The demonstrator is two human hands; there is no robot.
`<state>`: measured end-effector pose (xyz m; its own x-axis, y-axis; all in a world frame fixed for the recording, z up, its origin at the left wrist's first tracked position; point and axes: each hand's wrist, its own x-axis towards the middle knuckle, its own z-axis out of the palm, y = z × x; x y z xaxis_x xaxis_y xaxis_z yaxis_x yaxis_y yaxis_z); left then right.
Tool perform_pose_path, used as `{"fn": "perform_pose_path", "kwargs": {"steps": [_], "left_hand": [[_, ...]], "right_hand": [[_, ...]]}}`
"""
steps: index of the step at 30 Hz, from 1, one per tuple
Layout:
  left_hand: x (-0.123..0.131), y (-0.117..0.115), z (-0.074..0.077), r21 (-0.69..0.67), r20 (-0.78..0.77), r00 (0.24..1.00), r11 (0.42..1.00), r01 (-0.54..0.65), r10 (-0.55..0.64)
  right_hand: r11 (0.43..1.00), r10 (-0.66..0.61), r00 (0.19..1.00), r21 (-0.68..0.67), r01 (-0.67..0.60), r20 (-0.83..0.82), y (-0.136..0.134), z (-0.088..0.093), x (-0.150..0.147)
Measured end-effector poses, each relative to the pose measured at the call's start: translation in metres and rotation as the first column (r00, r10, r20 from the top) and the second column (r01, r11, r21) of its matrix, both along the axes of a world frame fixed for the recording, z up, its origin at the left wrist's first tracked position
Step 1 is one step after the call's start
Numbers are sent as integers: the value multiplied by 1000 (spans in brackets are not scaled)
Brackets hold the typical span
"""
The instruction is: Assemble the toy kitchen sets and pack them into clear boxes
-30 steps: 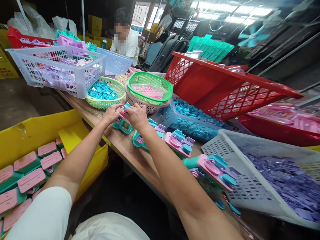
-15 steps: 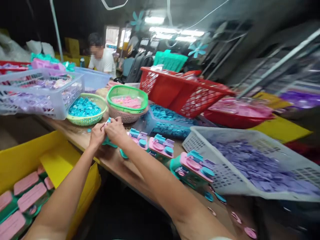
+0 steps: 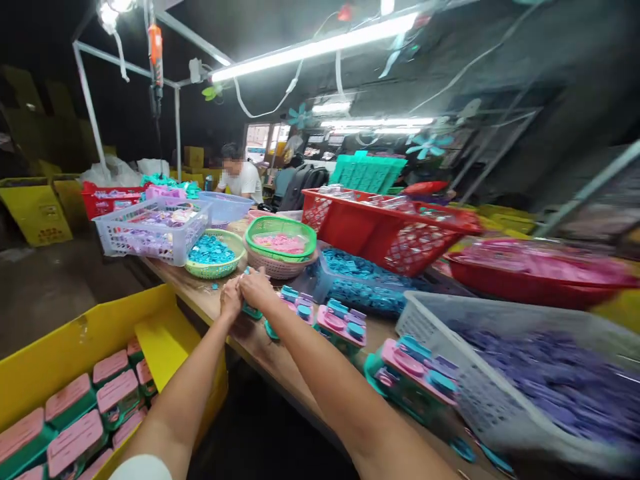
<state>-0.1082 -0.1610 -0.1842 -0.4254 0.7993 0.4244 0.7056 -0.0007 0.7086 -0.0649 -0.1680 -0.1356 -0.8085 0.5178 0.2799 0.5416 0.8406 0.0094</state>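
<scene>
My left hand (image 3: 231, 299) and my right hand (image 3: 257, 289) are close together at the table's near edge, their fingers closed on a teal plastic toy box (image 3: 251, 311). Most of that box is hidden by my hands; a teal lower edge and a bit of blue on top show. In a row to the right stand more teal toy boxes with pink tops, a partly covered one (image 3: 300, 309), a middle one (image 3: 342, 325) and a nearer one (image 3: 416, 375). Their tops carry blue and purple pieces.
Past my hands sit a basket of blue pieces (image 3: 215, 268) and a green basket (image 3: 311, 248) with pink pieces. A white crate (image 3: 435, 340) of purple parts flanks the row. Lower left, a yellow carton (image 3: 100, 327) holds pink-topped boxes. An orange electric screwdriver (image 3: 156, 57) hangs above.
The view has swung left and up, so the scene sits further right and lower. Both hands stay closed together on the toy box.
</scene>
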Motion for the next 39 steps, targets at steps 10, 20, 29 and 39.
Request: {"fn": "perform_pose_path", "kwargs": {"steps": [10, 20, 29, 39], "left_hand": [[-10, -3, 53, -19, -110, 988, 994, -109, 106], [3, 58, 161, 213, -575, 818, 969, 125, 21], [115, 213, 208, 64, -719, 663, 930, 362, -209], [182, 306, 250, 134, -718, 674, 916, 378, -174]], "right_hand": [[989, -25, 996, 148, 12, 90, 67, 82, 141], [695, -677, 694, 97, 712, -244, 218, 197, 351], [649, -740, 658, 106, 753, -142, 320, 193, 396], [709, -661, 741, 223, 669, -118, 311, 187, 478]]}}
